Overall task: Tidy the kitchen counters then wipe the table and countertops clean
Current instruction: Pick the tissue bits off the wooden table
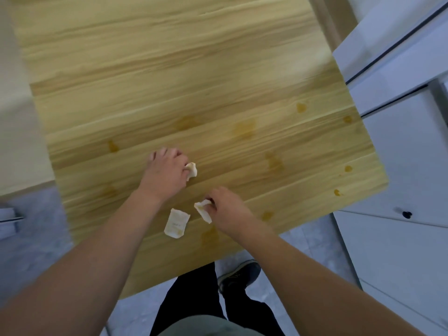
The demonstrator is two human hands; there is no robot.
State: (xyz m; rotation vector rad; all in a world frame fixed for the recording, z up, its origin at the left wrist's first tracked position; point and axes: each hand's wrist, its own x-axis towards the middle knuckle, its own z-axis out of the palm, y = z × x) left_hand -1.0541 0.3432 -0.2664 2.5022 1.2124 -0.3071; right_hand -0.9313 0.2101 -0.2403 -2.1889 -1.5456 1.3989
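The wiping of the table (169,69) has barely got going, by the look of it. Amber stains dot the near half of the wood — one spot (301,107) toward the far right, a smear (244,128) in the middle, a drip (112,146) on the left, more along the right edge — and none looks rubbed away.

The left hand (167,174) grips a small crumpled scrap (192,169) of white paper, its knuckles down on the wood. The right hand (228,209) pinches a second scrap (203,210) nearer the front edge. A third piece (176,223), flat and stained, lies loose between the forearms, touched by neither hand.

The picture is soft, so whether the hands are scrubbing with the scraps or merely gathering them up as litter I cannot say. Either way most of the job is left — the stains, the loose piece, and the countertops, which are not in view beyond white cabinets (400,141) on the right.
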